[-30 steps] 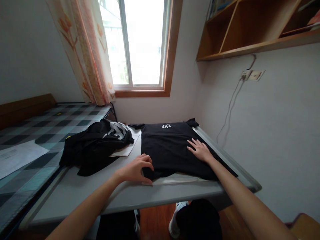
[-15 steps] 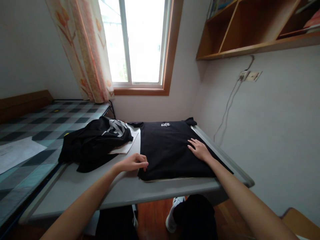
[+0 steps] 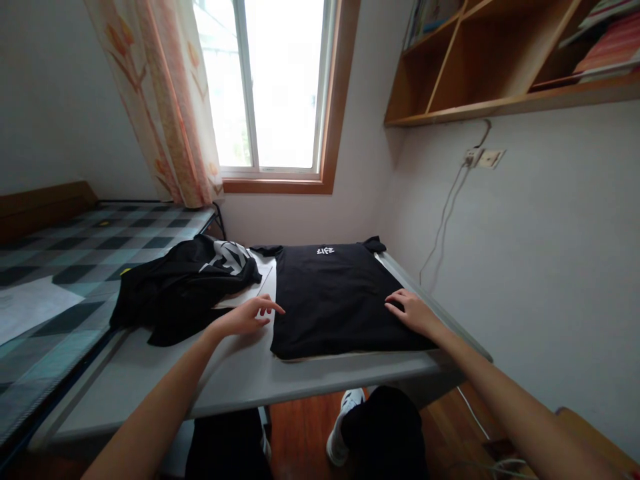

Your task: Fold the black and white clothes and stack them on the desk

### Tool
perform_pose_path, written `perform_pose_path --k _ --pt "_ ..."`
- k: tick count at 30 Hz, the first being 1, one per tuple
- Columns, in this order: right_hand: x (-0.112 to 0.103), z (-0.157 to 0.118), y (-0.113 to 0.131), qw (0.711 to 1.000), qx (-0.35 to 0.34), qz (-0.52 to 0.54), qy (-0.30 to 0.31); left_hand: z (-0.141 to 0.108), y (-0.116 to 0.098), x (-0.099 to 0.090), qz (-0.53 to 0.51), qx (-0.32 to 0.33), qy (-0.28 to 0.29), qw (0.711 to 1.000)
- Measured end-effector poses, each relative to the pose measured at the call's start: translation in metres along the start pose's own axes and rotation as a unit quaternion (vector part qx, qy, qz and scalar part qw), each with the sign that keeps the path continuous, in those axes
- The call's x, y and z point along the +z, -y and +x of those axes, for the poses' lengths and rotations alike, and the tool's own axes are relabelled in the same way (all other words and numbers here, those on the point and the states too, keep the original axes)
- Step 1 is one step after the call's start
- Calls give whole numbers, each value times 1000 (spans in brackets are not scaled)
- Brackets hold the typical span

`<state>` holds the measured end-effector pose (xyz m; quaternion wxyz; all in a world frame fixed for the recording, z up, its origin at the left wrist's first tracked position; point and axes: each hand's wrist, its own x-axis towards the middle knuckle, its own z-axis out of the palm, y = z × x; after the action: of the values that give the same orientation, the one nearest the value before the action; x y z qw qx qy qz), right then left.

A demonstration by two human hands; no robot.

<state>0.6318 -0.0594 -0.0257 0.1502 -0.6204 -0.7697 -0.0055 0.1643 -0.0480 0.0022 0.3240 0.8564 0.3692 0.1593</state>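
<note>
A black shirt [image 3: 330, 300] with small white lettering near its far edge lies spread flat on the grey-white table [image 3: 220, 380]. My left hand [image 3: 249, 315] is at the shirt's left edge, fingers apart and slightly bent, holding nothing. Over at the right side of the shirt, my right hand [image 3: 411, 312] has its fingers on or just above the cloth, apart and gently curved, with nothing held. A crumpled black garment [image 3: 175, 287] with a grey-white print lies to the left, partly over white paper [image 3: 265, 270].
A bed with a checked sheet [image 3: 65, 250] stands on the left, with a paper sheet [image 3: 35, 303] on it. Wooden shelves [image 3: 460, 110] hang at the upper right, above a socket [image 3: 483, 158] with a cable. A window and curtain [image 3: 165, 113] are behind the table.
My left hand has moved up and left, off the shirt's lower left part, and its fingers have opened. My right hand has slid toward me along the shirt's right side. The view has shifted slightly.
</note>
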Motion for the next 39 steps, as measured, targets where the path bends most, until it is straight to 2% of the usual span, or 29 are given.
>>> perform_pose_path --k 2,4,9,13,16,19,21,24,26,29,32,37,39 --pt "-1 3 -7 998 51 -23 -10 -5 4 -2 10 20 44 999" --pt "1 6 -14 994 101 -47 -12 -7 2 2 24 37 56 997" --pt "11 4 -17 983 149 -109 6 1 -12 23 34 83 -2 996" --pt "15 0 -12 980 151 -130 -12 9 -13 32 -89 110 -35 989" --pt "17 -2 -12 981 147 -126 -23 7 -11 28 -179 86 4 980" --pt "16 -4 -13 980 148 -128 -22 4 -7 23 -195 58 55 978" --pt "16 -5 -12 978 151 -144 -19 5 -5 24 -145 42 4 989" --pt "15 -5 -9 976 134 -168 -21 12 -1 32 7 43 -129 991" --pt "16 -1 -6 981 108 -159 -27 17 1 38 101 52 -159 981" --pt "20 10 -1 990 79 -109 -39 22 2 44 188 55 -109 975" --pt "29 22 4 993 78 -74 -39 22 3 47 231 48 -53 970" --pt "43 24 5 992 90 -85 40 16 -1 48 250 50 -45 966" --pt "45 18 2 991 88 -90 51 13 -6 47 248 58 -42 966"
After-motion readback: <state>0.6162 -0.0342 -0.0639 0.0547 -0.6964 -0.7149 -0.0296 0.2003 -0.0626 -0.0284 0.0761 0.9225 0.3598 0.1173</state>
